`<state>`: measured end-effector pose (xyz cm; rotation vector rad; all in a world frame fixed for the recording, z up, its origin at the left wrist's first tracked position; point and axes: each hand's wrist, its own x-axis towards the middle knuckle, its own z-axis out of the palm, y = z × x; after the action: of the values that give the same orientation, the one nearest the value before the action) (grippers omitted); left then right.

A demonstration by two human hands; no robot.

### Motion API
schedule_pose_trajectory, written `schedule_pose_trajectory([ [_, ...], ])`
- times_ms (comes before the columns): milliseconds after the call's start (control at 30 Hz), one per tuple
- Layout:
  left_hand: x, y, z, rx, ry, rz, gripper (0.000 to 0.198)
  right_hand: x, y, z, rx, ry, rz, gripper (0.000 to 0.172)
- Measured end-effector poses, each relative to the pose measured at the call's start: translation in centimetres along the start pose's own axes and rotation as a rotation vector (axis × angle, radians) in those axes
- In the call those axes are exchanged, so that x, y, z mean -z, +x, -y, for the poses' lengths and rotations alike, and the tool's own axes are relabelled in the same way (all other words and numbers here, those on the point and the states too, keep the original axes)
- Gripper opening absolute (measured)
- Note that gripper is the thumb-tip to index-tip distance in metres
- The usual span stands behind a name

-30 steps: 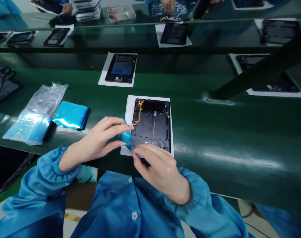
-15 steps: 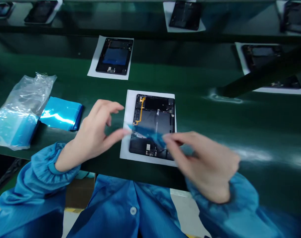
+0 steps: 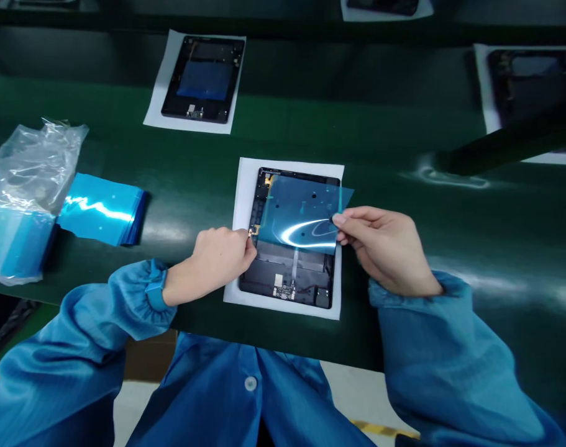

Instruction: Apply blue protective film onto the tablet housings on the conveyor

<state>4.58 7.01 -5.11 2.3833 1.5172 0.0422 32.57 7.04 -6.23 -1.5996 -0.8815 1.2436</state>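
Observation:
An opened tablet body [image 3: 259,280] lies on a white paper sheet [image 3: 236,297] in front of me, its circuit board and orange flex cable showing. A translucent blue film [image 3: 292,211] covers much of its upper half, and the film's right side reaches past the frame. My right hand [image 3: 385,248] pinches that right edge between thumb and fingers. At the left edge of the tablet, beside the lower end of the flex cable, is my left hand [image 3: 217,257]. Its fingers are closed with the tips pressed together; what they grip is hidden.
A stack of blue films [image 3: 100,211] lies on the green table at left, beside a clear plastic bag [image 3: 33,167] holding more. Another opened tablet [image 3: 201,77] rests on paper farther back. A dark bar [image 3: 492,146] stands at right, before a further tablet [image 3: 534,81].
The blue film, blurred and folded in my right hand before, is now spread flat over the tablet. My left hand has gone from open to closed at the tablet's left edge. The view has shifted.

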Motion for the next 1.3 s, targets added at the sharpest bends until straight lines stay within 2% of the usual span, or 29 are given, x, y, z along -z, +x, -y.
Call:
schedule_pose_trajectory([
  [67,-1.1,-0.9,0.4,-0.052,-0.039,-0.058,0.031,-0.1,-0.2,0.2,-0.029,0.001,0.007,0.040],
  [200,-2.2,-2.4,0.6,-0.106,-0.093,-0.093,0.032,-0.2,-0.8,0.9,-0.094,-0.008,0.025,0.040],
  [333,-1.4,-2.8,1.2,-0.127,-0.132,-0.060,0.034,-0.4,-1.7,1.0,-0.127,-0.011,0.022,0.040],
  [400,-0.7,-2.7,1.8,-0.167,-0.132,-0.057,0.029,-0.3,-2.1,0.8,-0.124,-0.034,0.011,0.038],
  [467,0.0,-2.5,2.6,-0.279,-0.143,-0.077,0.018,-0.2,-2.4,0.7,-0.116,-0.064,0.005,0.037],
  [533,0.5,-2.2,3.2,-0.460,-0.186,-0.102,0.012,-0.1,-2.6,0.6,-0.112,-0.091,0.011,0.039],
  [600,0.6,-2.0,3.8,-0.620,-0.220,-0.127,0.012,0.1,-2.7,0.6,-0.109,-0.113,0.018,0.042],
  [667,0.5,-1.7,4.1,-0.700,-0.232,-0.125,0.014,0.3,-2.9,0.5,-0.110,-0.143,0.020,0.045],
  [867,0.6,-1.4,4.5,-0.726,-0.302,0.006,0.022,1.3,-3.5,0.0,-0.122,-0.244,-0.006,0.052],
  [1000,0.6,-1.3,4.6,-0.690,-0.330,0.066,0.024,1.6,-3.7,-0.1,-0.115,-0.301,-0.012,0.049],
  [1300,0.5,-1.2,4.4,-0.715,-0.330,0.022,0.020,1.4,-4.0,0.3,-0.111,-0.352,-0.011,0.038],
])
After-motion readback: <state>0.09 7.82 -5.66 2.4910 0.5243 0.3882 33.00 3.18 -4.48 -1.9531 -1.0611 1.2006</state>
